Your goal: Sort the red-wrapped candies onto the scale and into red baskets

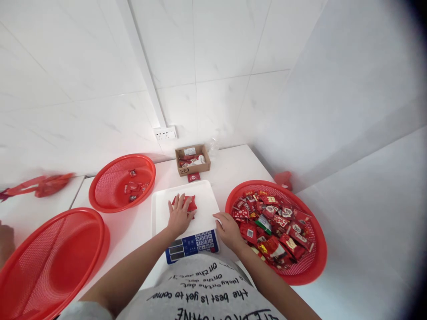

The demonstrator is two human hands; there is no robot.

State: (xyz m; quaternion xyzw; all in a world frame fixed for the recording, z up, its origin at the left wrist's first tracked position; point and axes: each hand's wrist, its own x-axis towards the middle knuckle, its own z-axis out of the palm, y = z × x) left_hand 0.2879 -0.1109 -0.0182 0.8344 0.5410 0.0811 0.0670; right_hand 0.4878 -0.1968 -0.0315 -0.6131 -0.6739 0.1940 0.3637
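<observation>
My left hand [180,218] lies with spread fingers over a red packet [191,203], pressing it against the white pan [163,218] of a digital scale. Part of the packet is hidden under the palm and fingers. At the pan's right edge is my right hand [229,230], its thumb and forefinger somewhat apart and nothing visible in it. Below the pan shows the scale's blue keypad panel [192,246]. Close to my right forearm stands a red basket [318,249] full of small, mostly red snack packets [271,211].
Behind the scale stand a small cardboard box [194,170] holding packets and one red packet [194,177]. To the left are a red basket [108,186] with a few packets and a larger red basket [70,249]. Another person's hand [6,242] shows at the far left.
</observation>
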